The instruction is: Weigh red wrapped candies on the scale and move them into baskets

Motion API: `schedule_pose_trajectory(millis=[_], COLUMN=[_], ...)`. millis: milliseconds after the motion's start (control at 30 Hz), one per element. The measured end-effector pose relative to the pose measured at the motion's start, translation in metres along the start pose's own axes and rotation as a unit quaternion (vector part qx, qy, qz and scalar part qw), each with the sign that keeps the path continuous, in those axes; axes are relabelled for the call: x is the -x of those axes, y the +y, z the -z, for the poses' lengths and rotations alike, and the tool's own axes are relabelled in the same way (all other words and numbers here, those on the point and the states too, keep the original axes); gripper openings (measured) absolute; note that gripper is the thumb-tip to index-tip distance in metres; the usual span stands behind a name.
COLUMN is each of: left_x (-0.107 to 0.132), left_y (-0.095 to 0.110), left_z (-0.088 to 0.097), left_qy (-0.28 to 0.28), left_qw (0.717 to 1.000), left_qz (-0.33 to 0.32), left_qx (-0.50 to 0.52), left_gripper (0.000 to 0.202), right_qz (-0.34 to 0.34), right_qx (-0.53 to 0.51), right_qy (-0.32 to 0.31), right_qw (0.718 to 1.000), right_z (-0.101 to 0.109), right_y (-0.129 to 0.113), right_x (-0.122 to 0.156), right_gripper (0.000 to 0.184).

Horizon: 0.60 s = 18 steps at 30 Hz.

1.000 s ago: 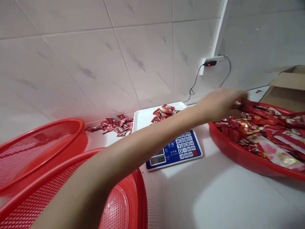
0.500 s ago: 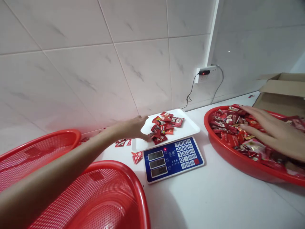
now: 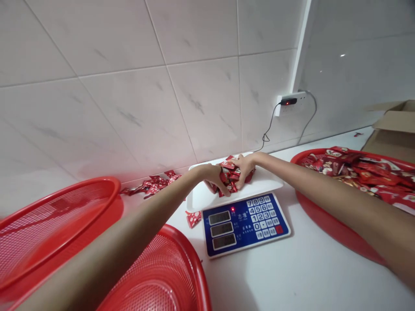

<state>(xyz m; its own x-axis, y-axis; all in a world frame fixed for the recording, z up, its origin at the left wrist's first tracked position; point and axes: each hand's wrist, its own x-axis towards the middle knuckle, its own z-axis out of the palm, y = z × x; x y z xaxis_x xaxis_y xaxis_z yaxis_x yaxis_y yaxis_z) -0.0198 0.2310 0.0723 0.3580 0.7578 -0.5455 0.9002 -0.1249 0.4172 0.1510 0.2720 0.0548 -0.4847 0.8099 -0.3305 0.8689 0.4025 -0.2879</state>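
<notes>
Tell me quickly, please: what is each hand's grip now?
Left hand: half closed over the red sachets, cannot tell if it holds them.
Right hand: half closed on them too, cannot tell if it holds them.

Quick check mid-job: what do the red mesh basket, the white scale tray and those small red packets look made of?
The red mesh basket looks like moulded plastic: glossy, with a regular perforated mesh. The white scale tray seems smooth plastic, though its sheen leaves enamel possible. The loose red packet looks like printed plastic film or foil, creased and slightly shiny.
</notes>
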Motion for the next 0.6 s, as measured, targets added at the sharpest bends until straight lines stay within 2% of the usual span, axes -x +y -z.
schedule_pose_trajectory(millis=[100, 200, 267, 300, 433, 533, 600], left_x=[-0.002, 0.0, 0.002, 0.004, 0.025, 0.066, 0.104], left_y=[0.004, 0.004, 0.002, 0.0, 0.005, 0.008, -0.001], left_z=[-0.004, -0.014, -0.021, -0.025, -0.027, -0.016, -0.01], left_qy=[0.008, 0.048, 0.089, 0.111, 0.187, 0.245, 0.287], left_qw=[0.999, 0.998, 0.994, 0.992, 0.979, 0.967, 0.956], left_qz=[0.008, -0.009, -0.02, -0.026, -0.048, -0.058, -0.057], left_qx=[0.03, 0.049, 0.056, 0.057, 0.057, 0.043, 0.024], left_gripper=[0.056, 0.033, 0.03, 0.031, 0.049, 0.054, 0.053], right_qz=[0.087, 0.127, 0.109, 0.101, 0.102, 0.14, 0.193], right_qx=[-0.056, -0.171, -0.21, -0.213, -0.189, -0.177, -0.178], right_qy=[0.044, 0.062, 0.075, 0.09, 0.146, 0.21, 0.25], right_qw=[0.994, 0.975, 0.969, 0.968, 0.966, 0.951, 0.932], right_z=[-0.013, -0.025, -0.033, -0.036, -0.033, -0.017, -0.009], right_y=[-0.001, -0.007, -0.015, -0.019, -0.036, -0.061, -0.088], right_x=[0.009, 0.02, 0.027, 0.03, 0.043, 0.058, 0.072], right_gripper=[0.117, 0.082, 0.068, 0.067, 0.079, 0.077, 0.076])
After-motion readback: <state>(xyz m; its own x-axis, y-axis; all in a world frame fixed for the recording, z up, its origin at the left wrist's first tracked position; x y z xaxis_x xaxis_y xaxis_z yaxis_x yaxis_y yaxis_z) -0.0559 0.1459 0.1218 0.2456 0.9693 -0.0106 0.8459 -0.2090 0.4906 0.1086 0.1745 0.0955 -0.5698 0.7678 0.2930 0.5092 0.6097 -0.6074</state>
